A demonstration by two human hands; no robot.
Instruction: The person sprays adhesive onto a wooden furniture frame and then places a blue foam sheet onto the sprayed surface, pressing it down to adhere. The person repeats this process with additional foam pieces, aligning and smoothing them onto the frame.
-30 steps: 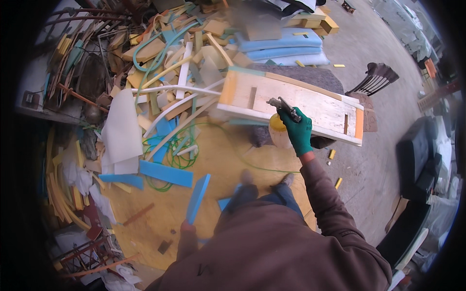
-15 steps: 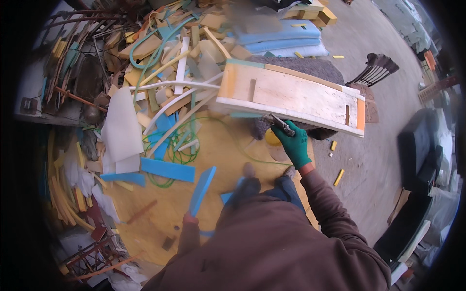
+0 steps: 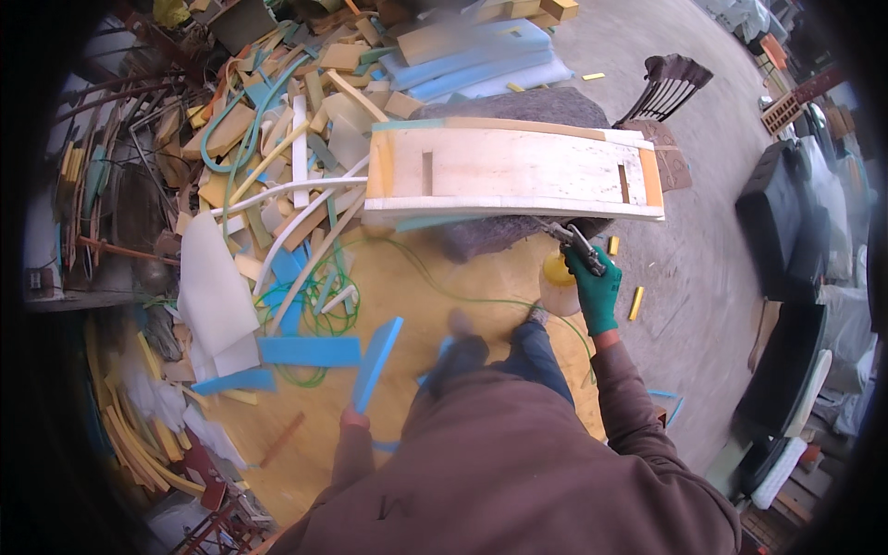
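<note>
My right hand [image 3: 597,294], in a green glove, is closed around a metal spray gun [image 3: 581,246]. Below the gun hangs a pale container [image 3: 559,298] with a yellow top. The nozzle points toward the near edge of a long pale panel [image 3: 518,171], close to its right part. Foam strips line this panel's edges, and it has two slots. It rests on a grey, cloth-like support [image 3: 481,242]. Low on the left, my left hand [image 3: 355,418] grips a flat blue foam strip [image 3: 378,363]; the sleeve and strip partly hide its fingers.
A heap of foam offcuts [image 3: 324,102] fills the far left. A thin green hose [image 3: 435,264] trails over the tan floor covering [image 3: 305,444] near my feet. Blue foam pieces [image 3: 310,351] lie left of me. Black padded pieces [image 3: 782,370] line the right side.
My right hand has carried the spray gun rightward along the panel's near edge. The view has shifted, so the panel appears further left and more level. My left hand still grips the blue strip.
</note>
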